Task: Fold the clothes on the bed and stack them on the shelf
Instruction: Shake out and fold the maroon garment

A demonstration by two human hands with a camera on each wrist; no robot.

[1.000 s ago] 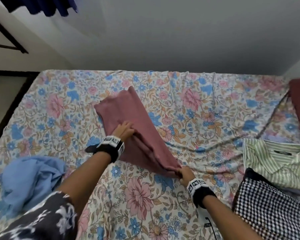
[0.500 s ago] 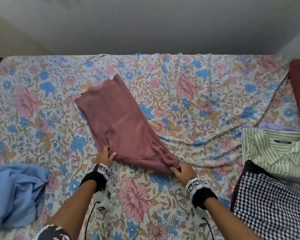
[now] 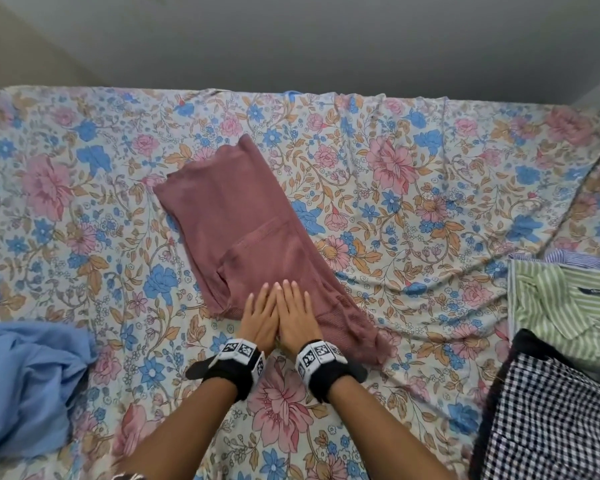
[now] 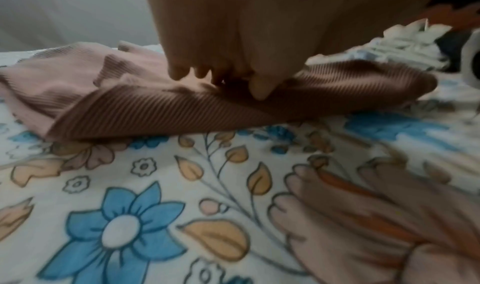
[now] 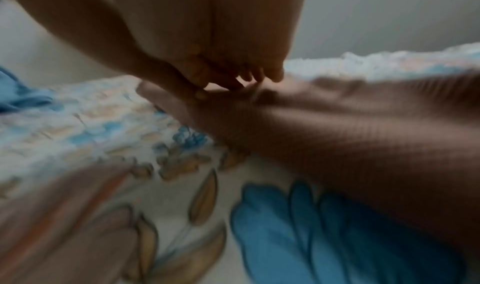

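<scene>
A dusty-pink ribbed garment (image 3: 236,220) lies partly folded in the middle of the floral bed sheet (image 3: 413,202). Both hands lie flat on its near end, side by side and touching each other. My left hand (image 3: 260,313) has straight fingers pressed on the cloth. My right hand (image 3: 295,310) lies the same way just beside it. The left wrist view shows the ribbed garment (image 4: 182,107) under the left fingertips (image 4: 257,91). In the blurred right wrist view the garment (image 5: 350,128) runs off to the right.
A crumpled light-blue garment (image 3: 25,382) lies at the near left. A green striped shirt (image 3: 565,306) and a black-and-white checked garment (image 3: 555,420) lie at the right. A grey wall (image 3: 291,39) runs behind the bed.
Both hands let go of the garment's near corners and came together at the middle of its near end, lying flat. The garment now lies flat on the sheet.
</scene>
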